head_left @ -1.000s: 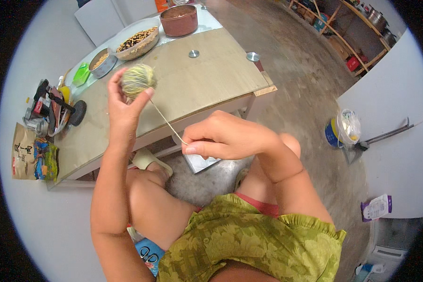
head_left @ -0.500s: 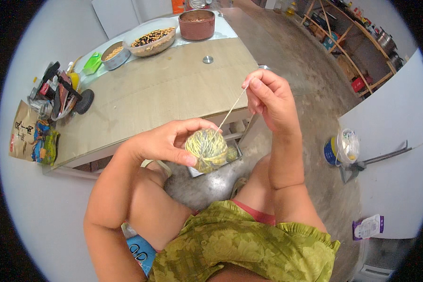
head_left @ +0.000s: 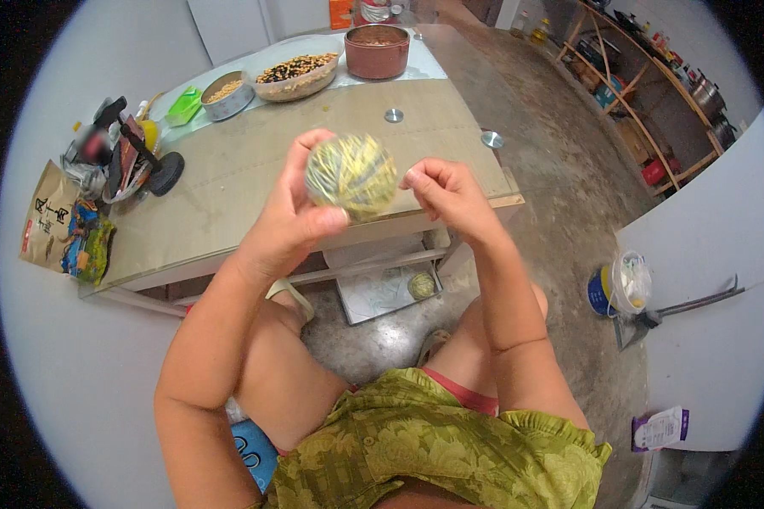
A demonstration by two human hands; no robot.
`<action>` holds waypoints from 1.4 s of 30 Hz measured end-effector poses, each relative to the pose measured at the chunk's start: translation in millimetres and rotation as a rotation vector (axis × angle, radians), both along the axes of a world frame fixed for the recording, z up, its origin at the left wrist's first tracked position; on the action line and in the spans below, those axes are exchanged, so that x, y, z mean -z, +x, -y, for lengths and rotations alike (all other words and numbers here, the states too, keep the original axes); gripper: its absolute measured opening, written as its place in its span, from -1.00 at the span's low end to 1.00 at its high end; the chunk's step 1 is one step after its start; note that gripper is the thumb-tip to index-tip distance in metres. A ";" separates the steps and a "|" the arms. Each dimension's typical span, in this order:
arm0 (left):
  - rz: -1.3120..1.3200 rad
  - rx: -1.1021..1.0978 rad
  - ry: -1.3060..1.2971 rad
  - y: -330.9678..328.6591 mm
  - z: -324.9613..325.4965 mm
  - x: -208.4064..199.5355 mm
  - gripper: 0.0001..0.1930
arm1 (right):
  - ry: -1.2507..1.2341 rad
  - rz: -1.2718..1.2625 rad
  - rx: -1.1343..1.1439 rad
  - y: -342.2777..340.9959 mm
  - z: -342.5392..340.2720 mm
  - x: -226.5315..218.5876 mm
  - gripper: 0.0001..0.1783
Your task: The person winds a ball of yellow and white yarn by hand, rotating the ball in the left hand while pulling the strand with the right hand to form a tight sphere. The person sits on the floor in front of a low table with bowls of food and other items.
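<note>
Head view: ball (head_left: 351, 175) between left fingers (head_left: 307, 153)

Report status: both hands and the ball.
Left hand grips yellow-green twine ball above the table. Right hand pinched at the ball's side. Nothing between hands.

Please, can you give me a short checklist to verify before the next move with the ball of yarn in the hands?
1. Left hand grips the ball of yarn firmly: ok.
2. Right hand pinches at the ball's side: ok.
3. Strand between the right fingers: cannot tell, too thin to see.
4. Ball held above the table, not touching it: ok.
5. Second small ball lies apart on the tray below: ok.
</note>
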State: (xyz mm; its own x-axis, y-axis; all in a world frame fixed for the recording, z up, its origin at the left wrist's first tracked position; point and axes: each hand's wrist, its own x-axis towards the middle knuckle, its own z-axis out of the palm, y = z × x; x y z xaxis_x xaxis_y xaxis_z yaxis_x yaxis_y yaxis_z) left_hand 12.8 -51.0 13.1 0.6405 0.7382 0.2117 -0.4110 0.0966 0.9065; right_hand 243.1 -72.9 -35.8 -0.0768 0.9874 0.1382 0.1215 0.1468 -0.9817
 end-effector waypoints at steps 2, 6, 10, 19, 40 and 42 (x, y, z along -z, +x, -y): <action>0.070 -0.123 0.022 2.0 -3.2 -2.6 -0.17 | -0.016 0.075 -0.020 -6.8 3.2 -0.2 -0.69; 0.092 -0.353 0.075 -3.0 -20.6 1.4 -0.27 | -0.002 0.208 -0.140 -22.9 8.8 1.3 -0.67; -0.100 -0.602 0.149 -8.3 -30.4 5.4 -0.29 | 0.026 0.320 -0.296 -35.3 24.0 -8.6 -0.68; -0.528 -0.422 0.397 -13.9 -32.2 22.5 -0.28 | 0.218 0.220 -0.522 -29.7 67.4 -58.8 -0.80; -0.119 0.403 0.005 4.2 9.5 -1.4 -0.12 | 0.037 -0.090 0.079 4.1 5.3 -10.8 -0.78; -0.061 0.207 0.054 7.8 4.9 0.8 -0.11 | 0.046 -0.085 0.051 -2.4 -1.2 3.8 -0.75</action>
State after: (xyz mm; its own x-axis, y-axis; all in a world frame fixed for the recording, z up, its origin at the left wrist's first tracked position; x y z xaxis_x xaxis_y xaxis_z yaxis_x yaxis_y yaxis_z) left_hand 20.6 -55.9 12.3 0.7900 0.5781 0.2041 -0.3320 0.1236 0.9351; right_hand 240.8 -71.7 -39.6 -0.0122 0.9821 0.1878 0.0462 0.1881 -0.9811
